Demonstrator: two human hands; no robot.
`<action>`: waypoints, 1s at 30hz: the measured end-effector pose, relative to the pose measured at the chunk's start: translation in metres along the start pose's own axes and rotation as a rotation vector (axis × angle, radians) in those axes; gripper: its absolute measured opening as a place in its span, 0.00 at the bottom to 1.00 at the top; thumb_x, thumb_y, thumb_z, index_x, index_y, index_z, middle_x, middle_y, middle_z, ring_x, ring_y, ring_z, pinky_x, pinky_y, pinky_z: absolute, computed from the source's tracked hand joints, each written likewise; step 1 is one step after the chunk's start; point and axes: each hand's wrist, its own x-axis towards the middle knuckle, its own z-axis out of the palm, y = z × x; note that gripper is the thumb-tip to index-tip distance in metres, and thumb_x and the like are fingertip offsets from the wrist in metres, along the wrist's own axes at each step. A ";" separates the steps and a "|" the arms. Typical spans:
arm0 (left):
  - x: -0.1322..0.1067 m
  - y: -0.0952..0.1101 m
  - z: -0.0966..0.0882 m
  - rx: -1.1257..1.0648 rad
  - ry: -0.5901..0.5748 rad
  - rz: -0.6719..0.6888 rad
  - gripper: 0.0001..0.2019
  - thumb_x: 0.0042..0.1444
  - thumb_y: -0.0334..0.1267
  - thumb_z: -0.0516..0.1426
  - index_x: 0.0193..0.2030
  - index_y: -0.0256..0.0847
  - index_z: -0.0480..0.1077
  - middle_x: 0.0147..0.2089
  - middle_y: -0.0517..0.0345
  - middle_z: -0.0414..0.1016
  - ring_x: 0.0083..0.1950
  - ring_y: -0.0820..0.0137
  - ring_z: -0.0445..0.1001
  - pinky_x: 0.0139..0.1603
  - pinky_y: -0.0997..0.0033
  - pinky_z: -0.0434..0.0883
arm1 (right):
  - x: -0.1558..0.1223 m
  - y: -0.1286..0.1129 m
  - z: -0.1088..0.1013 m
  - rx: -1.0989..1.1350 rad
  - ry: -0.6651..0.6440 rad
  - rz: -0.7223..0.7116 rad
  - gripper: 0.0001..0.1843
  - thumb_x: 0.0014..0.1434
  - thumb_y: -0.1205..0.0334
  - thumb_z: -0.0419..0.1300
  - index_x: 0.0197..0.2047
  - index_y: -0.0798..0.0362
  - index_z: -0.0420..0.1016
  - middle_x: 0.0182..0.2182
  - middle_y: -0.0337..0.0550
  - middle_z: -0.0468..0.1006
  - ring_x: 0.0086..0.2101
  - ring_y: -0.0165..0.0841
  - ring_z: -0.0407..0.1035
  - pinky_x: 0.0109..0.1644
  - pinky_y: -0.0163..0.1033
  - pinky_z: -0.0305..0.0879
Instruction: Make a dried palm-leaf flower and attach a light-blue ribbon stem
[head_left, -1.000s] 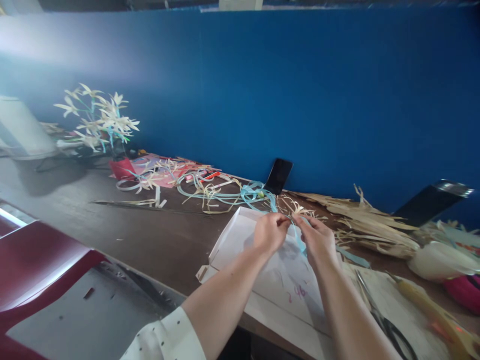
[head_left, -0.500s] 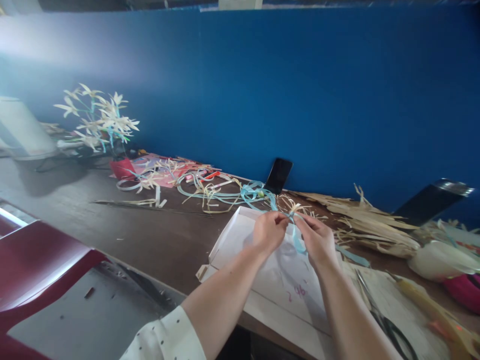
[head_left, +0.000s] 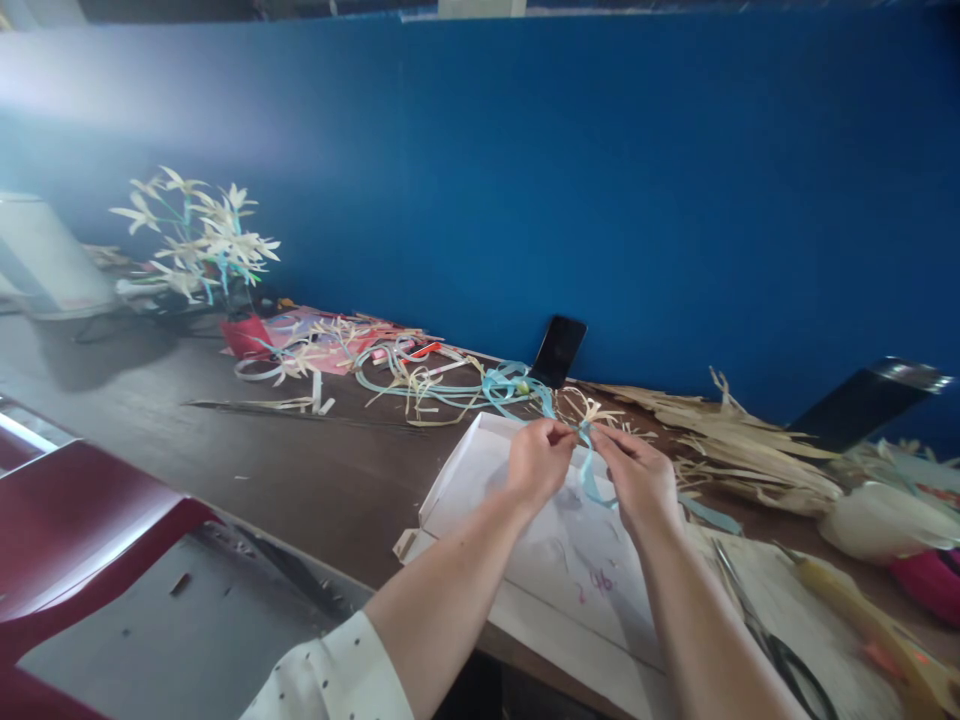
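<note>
My left hand [head_left: 538,462] is closed, thumb and forefinger pinched at the base of a pale straw-like flower [head_left: 598,411] with a blue ribbon [head_left: 589,482] around it. My right hand [head_left: 639,478] pinches the same ribbon from the other side, its fingertips almost meeting the left ones. A loop of ribbon hangs down between both hands. Just which strands each hand grips is partly hidden by the fingers. Below the hands lies an open white cardboard box [head_left: 499,535] with red handwriting on it.
Behind the box, a phone [head_left: 559,350] leans on the blue wall. Dried leaf strips [head_left: 742,450], scissors [head_left: 765,630] and a yellow-handled tool [head_left: 862,610] lie right. Left are coiled ribbon [head_left: 420,385], a bunch of pale flowers [head_left: 217,235] and a red chair [head_left: 90,530].
The fingers shift slightly at the flower's base, and the hanging ribbon loop has swung a little to a different shape. Both hands stay nearly in place.
</note>
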 end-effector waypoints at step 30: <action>-0.006 0.005 -0.001 0.163 0.033 0.103 0.06 0.52 0.37 0.55 0.31 0.41 0.73 0.32 0.59 0.75 0.33 0.73 0.71 0.35 0.76 0.66 | 0.001 -0.002 0.005 0.035 0.052 0.038 0.17 0.43 0.52 0.65 0.35 0.53 0.81 0.31 0.42 0.80 0.36 0.40 0.72 0.39 0.39 0.65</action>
